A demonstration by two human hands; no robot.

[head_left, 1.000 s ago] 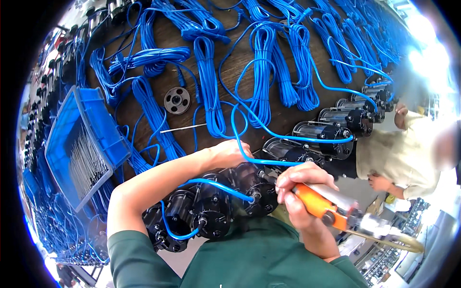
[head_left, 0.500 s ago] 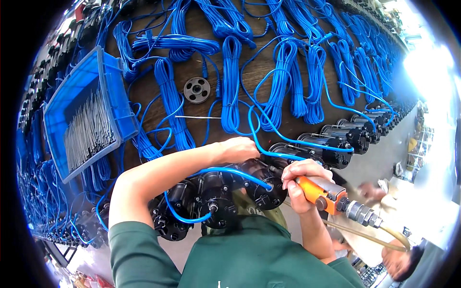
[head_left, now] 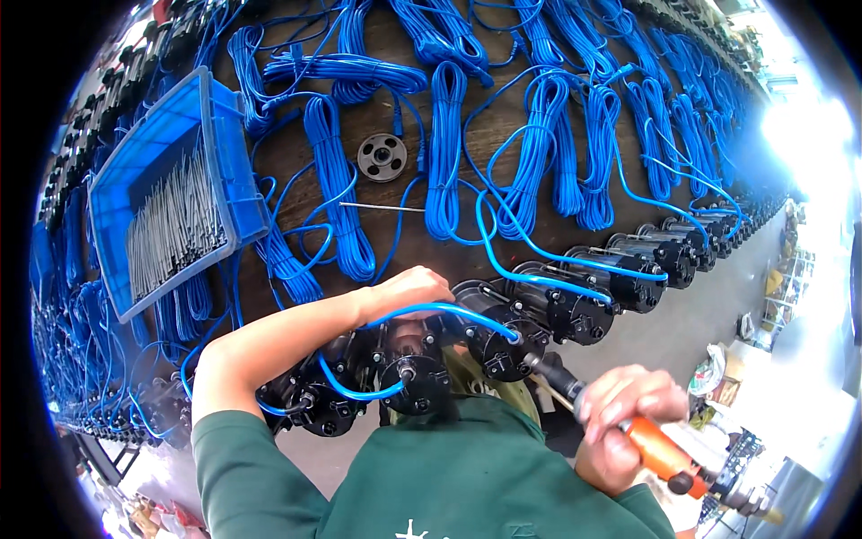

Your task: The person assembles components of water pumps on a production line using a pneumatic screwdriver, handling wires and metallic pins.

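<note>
In my right hand is an orange air screwdriver; my fingers wrap round its front part. The tool's black nose points up and left, at the near end of a black cylindrical motor; I cannot tell if it touches. A thick blue cable runs from that end over to the left. My left hand is curled closed behind the row of motors, just left of this motor's far end. Whatever it may hold is hidden. Another black motor sits below my left wrist.
A blue bin of thin metal rods stands at the left. Bundled blue cables cover much of the brown table. A round metal disc and one loose rod lie among them. More motors line the edge rightward.
My right hand has drawn the air screwdriver down and right, exposing its nose and the motor end. My left hand has shifted slightly left. A person's hands at the lower right are no longer visible.
</note>
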